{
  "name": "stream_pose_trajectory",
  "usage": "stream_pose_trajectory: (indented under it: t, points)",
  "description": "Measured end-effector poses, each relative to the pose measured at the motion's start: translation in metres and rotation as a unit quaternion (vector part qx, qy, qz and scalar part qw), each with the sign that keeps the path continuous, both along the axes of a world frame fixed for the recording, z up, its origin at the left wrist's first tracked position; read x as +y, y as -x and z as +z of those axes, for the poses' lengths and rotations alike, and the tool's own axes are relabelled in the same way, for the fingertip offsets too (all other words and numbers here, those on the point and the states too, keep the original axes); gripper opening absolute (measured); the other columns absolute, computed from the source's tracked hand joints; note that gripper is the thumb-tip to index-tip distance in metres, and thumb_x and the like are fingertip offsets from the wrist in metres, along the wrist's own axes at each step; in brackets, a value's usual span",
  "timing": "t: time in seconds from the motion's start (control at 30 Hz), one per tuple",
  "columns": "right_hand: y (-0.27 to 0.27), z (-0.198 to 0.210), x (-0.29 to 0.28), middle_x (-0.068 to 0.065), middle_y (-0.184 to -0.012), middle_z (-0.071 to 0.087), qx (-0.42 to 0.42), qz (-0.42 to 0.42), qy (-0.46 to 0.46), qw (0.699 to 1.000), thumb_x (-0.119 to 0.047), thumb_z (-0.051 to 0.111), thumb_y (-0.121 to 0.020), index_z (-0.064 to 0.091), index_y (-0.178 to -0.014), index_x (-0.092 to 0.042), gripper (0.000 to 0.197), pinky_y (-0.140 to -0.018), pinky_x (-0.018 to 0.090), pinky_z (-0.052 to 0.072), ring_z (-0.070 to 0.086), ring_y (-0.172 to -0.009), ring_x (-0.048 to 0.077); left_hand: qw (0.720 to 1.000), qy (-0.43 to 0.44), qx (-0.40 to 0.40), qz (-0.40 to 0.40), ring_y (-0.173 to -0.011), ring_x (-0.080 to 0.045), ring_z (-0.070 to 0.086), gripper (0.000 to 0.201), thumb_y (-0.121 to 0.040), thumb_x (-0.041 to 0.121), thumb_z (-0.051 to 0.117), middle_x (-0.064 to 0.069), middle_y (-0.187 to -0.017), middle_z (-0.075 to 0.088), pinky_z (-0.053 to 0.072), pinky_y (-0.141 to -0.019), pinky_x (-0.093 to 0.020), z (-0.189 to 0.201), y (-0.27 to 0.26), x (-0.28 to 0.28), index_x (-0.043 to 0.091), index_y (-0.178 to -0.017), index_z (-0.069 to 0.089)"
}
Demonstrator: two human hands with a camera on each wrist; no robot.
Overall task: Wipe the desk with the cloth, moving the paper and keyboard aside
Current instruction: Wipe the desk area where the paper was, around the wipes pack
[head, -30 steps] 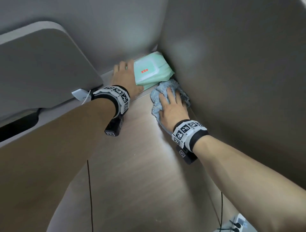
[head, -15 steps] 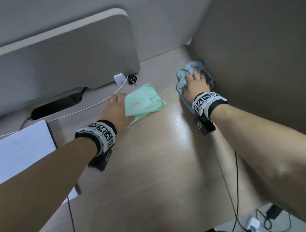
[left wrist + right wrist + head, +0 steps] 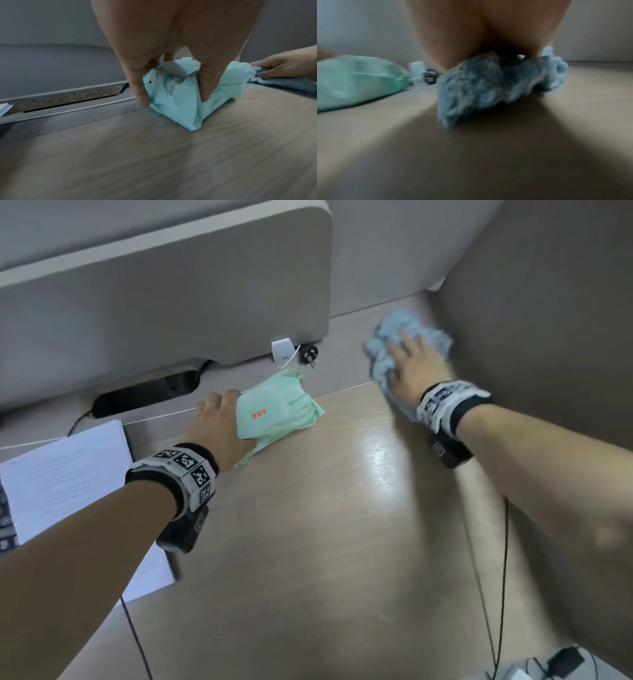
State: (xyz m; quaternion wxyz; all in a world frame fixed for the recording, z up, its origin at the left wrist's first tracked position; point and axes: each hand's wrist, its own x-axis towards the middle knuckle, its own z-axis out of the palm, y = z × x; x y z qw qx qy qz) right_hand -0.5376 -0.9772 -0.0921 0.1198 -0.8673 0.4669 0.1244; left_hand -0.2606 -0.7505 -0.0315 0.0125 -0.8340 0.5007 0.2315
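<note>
A crumpled blue cloth (image 3: 404, 337) lies on the wooden desk (image 3: 325, 525) near the back right corner, against the side panel. My right hand (image 3: 409, 364) presses flat on it, fingers spread; in the right wrist view the cloth (image 3: 488, 83) bunches under the palm. My left hand (image 3: 219, 419) grips a mint-green wipes pack (image 3: 279, 412) at the desk's back edge; thumb and fingers pinch its near end (image 3: 180, 97). White paper (image 3: 68, 470) lies at the left, with a keyboard edge (image 3: 5, 518) beside it.
A grey partition (image 3: 164, 302) stands along the back, with a cable slot (image 3: 147, 392) below it. A white adapter (image 3: 282, 350) and a black plug (image 3: 308, 357) lie behind the pack. The brown side panel (image 3: 548, 320) walls the right. Cables (image 3: 503, 577) hang off the desk's front.
My left hand has pulled the wipes pack out of the back right corner toward the left. My right hand has slid the cloth back into the corner where the pack lay.
</note>
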Motion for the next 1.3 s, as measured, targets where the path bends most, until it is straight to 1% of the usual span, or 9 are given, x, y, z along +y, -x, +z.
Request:
stream_pose_trajectory:
  t: [0.1,0.23,0.37,0.53,0.63,0.93,1.03,1.2,1.3]
  points:
    - [-0.022,0.006,-0.030,0.010,-0.164,0.009,0.021,-0.113,-0.025,0.993,-0.040,0.049,-0.092,0.020,-0.153,-0.019,0.070,-0.114,0.059,0.021,0.011,-0.148,0.039,1.000,0.005,0.002,-0.002,-0.115,-0.038,0.043,0.076,-0.069,0.027,0.079,-0.017,-0.123,0.045,0.041,-0.091,-0.047,-0.002,0.000,0.001,0.012,-0.131,0.039]
    - [-0.060,0.009,0.008,0.009,-0.165,-0.002,0.033,-0.004,-0.052,0.998,-0.044,0.046,-0.095,0.008,-0.157,-0.021,0.076,-0.116,0.064,0.008,-0.001,-0.151,0.037,1.000,0.005,0.001,0.005,-0.113,-0.040,0.043,0.076,-0.068,0.026,0.079,-0.019,-0.122,0.045,0.040,-0.093,-0.047,-0.004,0.002,-0.003,0.010,-0.131,0.040]
    - [-0.022,0.002,0.057,0.003,-0.166,-0.002,0.005,0.079,-0.036,0.996,-0.039,0.051,-0.096,0.012,-0.157,-0.025,0.073,-0.120,0.055,0.007,0.001,-0.151,0.035,1.000,-0.003,-0.004,0.003,-0.111,-0.041,0.045,0.073,-0.066,0.023,0.079,-0.021,-0.120,0.046,0.040,-0.092,-0.046,0.001,0.004,-0.007,0.008,-0.127,0.042]
    - [0.055,0.004,0.042,0.010,-0.164,0.006,-0.003,-0.086,-0.030,0.996,-0.034,0.051,-0.092,0.018,-0.154,-0.020,0.072,-0.113,0.060,0.024,0.011,-0.147,0.040,1.000,0.012,0.013,-0.005,-0.107,-0.042,0.048,0.065,-0.067,0.022,0.075,-0.021,-0.118,0.047,0.045,-0.090,-0.046,0.003,0.019,-0.023,0.008,-0.123,0.043]
    - [0.073,0.002,0.057,0.012,-0.164,0.002,0.012,-0.101,-0.043,0.994,-0.035,0.053,-0.092,0.015,-0.154,-0.018,0.074,-0.112,0.061,0.025,0.009,-0.147,0.041,0.999,0.023,0.036,-0.015,-0.108,-0.040,0.050,0.066,-0.068,0.022,0.074,-0.018,-0.121,0.046,0.045,-0.087,-0.043,-0.001,0.042,-0.043,0.011,-0.124,0.043]
    - [0.092,0.002,0.082,0.005,-0.165,0.000,0.005,-0.084,-0.045,0.995,-0.037,0.052,-0.094,0.017,-0.155,-0.022,0.072,-0.111,0.062,0.024,0.004,-0.149,0.035,0.995,0.071,0.037,-0.065,-0.115,-0.035,0.044,0.066,-0.070,0.022,0.069,-0.014,-0.126,0.045,0.040,-0.092,-0.041,-0.012,0.122,-0.149,0.012,-0.130,0.042]
    - [0.095,0.000,0.081,0.005,-0.165,0.001,-0.005,-0.085,-0.041,0.995,-0.036,0.052,-0.094,0.018,-0.155,-0.022,0.071,-0.112,0.060,0.024,0.006,-0.149,0.035,0.991,0.097,0.044,-0.079,-0.119,-0.036,0.042,0.067,-0.071,0.020,0.067,-0.016,-0.129,0.046,0.037,-0.099,-0.041,-0.016,0.137,-0.185,0.011,-0.132,0.041]
    - [0.094,0.002,0.081,0.004,-0.165,0.000,-0.009,-0.086,-0.048,0.995,-0.034,0.049,-0.095,0.017,-0.155,-0.023,0.069,-0.113,0.059,0.022,0.003,-0.150,0.034,0.991,0.111,0.048,-0.053,-0.113,-0.036,0.045,0.064,-0.071,0.017,0.068,-0.014,-0.126,0.046,0.039,-0.091,-0.041,-0.017,0.148,-0.225,0.014,-0.130,0.042]
    - [0.093,0.003,0.082,0.004,-0.165,-0.001,-0.011,-0.085,-0.046,0.995,-0.034,0.049,-0.095,0.017,-0.155,-0.023,0.069,-0.114,0.059,0.021,0.002,-0.150,0.033,0.990,0.109,0.058,-0.067,-0.118,-0.037,0.045,0.069,-0.068,0.018,0.067,-0.013,-0.130,0.047,0.038,-0.095,-0.040,-0.021,0.151,-0.239,0.011,-0.132,0.041]
